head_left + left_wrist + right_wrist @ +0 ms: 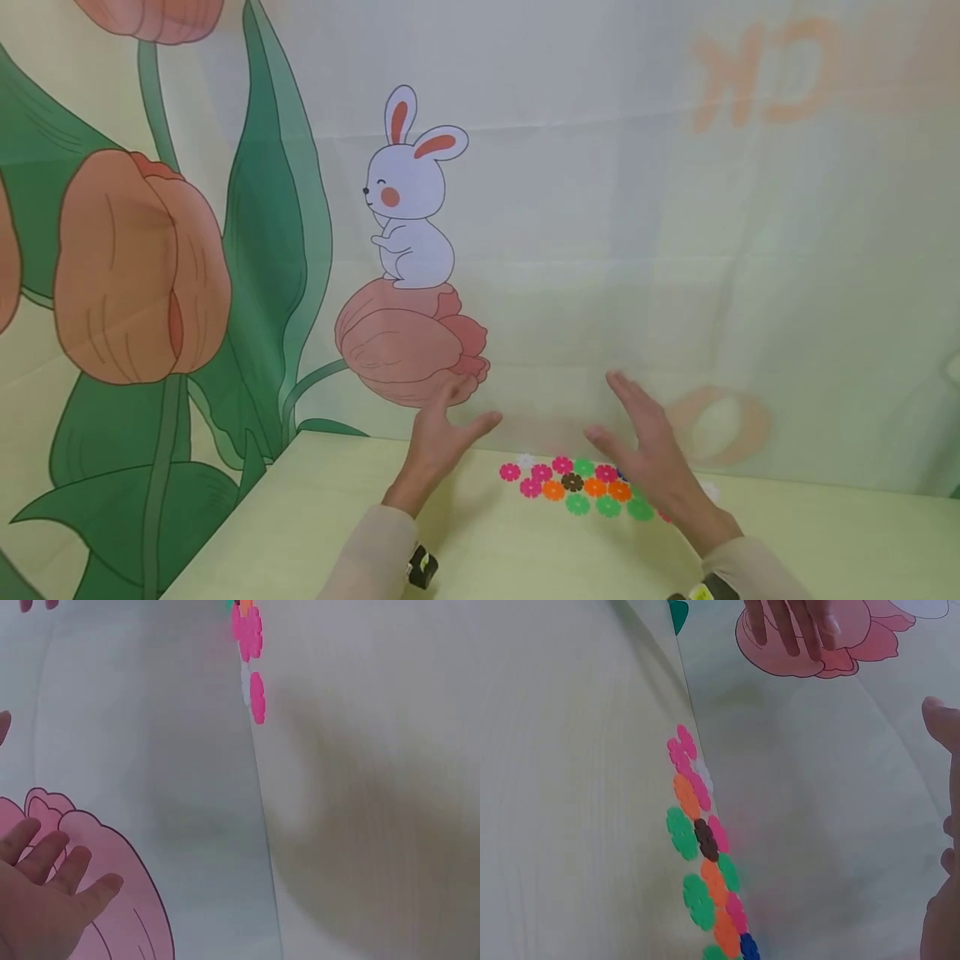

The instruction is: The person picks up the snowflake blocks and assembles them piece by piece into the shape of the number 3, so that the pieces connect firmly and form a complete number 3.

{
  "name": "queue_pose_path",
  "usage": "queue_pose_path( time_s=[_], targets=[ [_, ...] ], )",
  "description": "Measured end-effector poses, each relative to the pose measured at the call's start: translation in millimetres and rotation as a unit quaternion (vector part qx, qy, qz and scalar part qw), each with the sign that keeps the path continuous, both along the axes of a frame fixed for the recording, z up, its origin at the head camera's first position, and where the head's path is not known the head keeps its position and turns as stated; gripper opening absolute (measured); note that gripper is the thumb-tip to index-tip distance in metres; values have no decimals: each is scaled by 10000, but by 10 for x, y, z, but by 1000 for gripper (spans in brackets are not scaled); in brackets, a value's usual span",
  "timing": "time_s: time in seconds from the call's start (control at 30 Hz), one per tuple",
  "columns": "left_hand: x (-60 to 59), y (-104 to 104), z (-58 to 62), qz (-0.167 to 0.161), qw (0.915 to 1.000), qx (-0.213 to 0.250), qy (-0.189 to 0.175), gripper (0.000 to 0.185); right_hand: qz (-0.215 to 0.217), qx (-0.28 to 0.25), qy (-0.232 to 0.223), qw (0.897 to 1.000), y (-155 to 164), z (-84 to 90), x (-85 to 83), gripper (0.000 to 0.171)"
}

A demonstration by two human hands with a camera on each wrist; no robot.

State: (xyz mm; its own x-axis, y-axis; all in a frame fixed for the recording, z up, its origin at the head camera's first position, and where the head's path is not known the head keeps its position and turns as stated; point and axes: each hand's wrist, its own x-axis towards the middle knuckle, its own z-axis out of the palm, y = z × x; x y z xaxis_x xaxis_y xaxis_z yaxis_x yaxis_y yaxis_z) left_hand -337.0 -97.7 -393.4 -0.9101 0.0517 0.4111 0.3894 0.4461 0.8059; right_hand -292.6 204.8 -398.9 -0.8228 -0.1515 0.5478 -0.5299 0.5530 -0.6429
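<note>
Both hands are raised over the table with nothing in them. In the head view the left hand is left of a group of flower-shaped plastic discs, its thumb and fingers spread. The right hand is above the right end of the group, fingers extended, hiding some discs. Among the discs are a brown one, an orange one, a green one and a pink one. They lie flat near the table's back edge. The left wrist view shows the left hand's fingers apart from each other.
The pale table meets a printed backdrop that hangs behind it. Tulips and a white rabbit are drawn on the cloth. Dark straps sit on both wrists, over light sleeves.
</note>
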Motion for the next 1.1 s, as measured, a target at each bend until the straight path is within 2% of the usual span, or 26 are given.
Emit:
queue_pose_path(
  time_s=[0.3,0.53,0.9,1.1],
  targets=[
    [-63,2,-108,-365,9981,484,-58,68,43,-294,-489,9984,-223,-112,-41,79],
    [-103,33,-181,-491,9964,638,-258,62,-93,-571,-1126,9920,-377,-195,-52,80],
    [-129,34,-356,-713,9942,623,-505,60,-224,-871,-1463,9851,-583,-427,-45,73],
    [-146,33,-400,-866,9920,726,-566,60,-310,-1066,-1593,9810,-696,-500,-55,69]
  ],
)
